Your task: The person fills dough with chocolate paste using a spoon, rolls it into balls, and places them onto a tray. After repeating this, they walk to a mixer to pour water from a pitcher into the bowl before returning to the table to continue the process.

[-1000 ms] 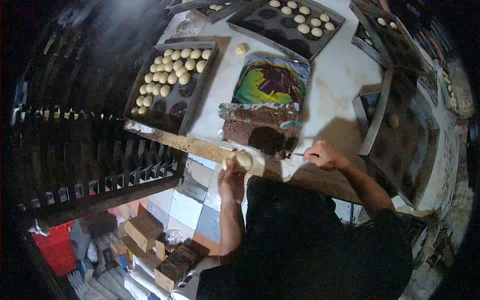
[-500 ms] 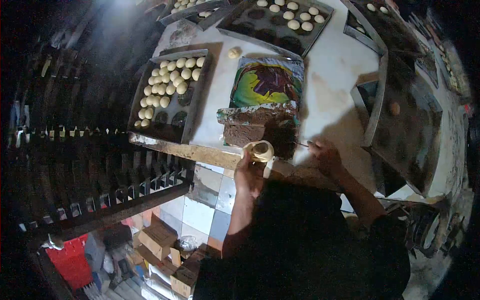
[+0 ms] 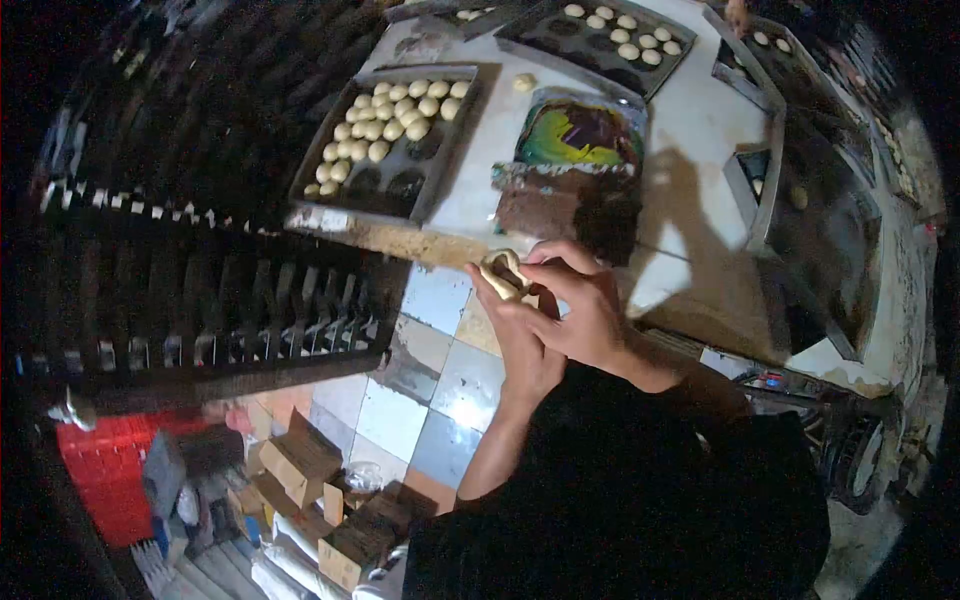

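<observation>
My left hand and my right hand are together in front of my chest, both pinching one pale dough piece with dark filling inside. The right hand's fingers fold over the dough from the right, the left hand cups it from below. Just beyond them, on the white table, lies a brown block of chocolate filling on its opened green and yellow wrapper.
A dark baking tray with several dough balls sits at the table's left. Another tray with balls is at the back; empty trays stand at right. A loose dough ball lies between. A dark rack and cardboard boxes are lower left.
My right hand left the filling block and came onto the dough in my left hand. Both hands drew back from the table edge toward my body. The view shifted.
</observation>
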Tool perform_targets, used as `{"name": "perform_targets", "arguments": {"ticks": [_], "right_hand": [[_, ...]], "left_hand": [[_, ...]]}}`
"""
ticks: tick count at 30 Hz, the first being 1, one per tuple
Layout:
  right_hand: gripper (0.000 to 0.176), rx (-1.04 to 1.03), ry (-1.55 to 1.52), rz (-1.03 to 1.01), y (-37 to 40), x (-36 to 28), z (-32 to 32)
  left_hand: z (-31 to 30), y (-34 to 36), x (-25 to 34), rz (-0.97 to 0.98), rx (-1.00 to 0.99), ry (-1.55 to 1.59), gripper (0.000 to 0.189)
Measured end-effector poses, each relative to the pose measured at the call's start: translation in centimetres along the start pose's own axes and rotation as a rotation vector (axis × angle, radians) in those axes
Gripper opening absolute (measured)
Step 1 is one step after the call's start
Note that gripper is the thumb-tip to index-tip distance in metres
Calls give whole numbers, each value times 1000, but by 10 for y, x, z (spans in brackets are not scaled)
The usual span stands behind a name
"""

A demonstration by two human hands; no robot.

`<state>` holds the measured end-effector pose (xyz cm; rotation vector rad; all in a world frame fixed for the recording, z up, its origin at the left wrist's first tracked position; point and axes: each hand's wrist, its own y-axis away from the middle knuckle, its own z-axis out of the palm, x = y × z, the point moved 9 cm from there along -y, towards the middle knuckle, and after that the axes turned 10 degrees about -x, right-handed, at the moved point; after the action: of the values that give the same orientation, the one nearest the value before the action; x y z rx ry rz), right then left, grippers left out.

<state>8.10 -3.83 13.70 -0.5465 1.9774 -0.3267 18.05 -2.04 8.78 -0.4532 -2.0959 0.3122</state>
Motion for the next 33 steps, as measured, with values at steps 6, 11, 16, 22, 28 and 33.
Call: {"name": "perform_targets", "arguments": {"ticks": [6, 11, 16, 22, 28, 33], "right_hand": [[21, 13, 96, -410, 26, -106, 37], [30, -310, -313, 297, 48, -86, 69], [35, -265, -139, -21, 67, -122, 56], [28, -116, 127, -117, 83, -139, 21], [32, -10, -152, 233, 99, -89, -76], [33, 85, -96, -51, 126, -65, -158]], "left_hand": [[-86, 65, -5, -61, 189, 1191, 81], [-120, 114, -11, 81, 220, 754, 42], [-118, 132, 30, 284, 268, 77, 42], [-89, 109, 44, 80, 102, 440, 75], [4, 76, 70, 131, -143, 1237, 41], [54, 18, 138, 364, -9, 814, 32]]}}
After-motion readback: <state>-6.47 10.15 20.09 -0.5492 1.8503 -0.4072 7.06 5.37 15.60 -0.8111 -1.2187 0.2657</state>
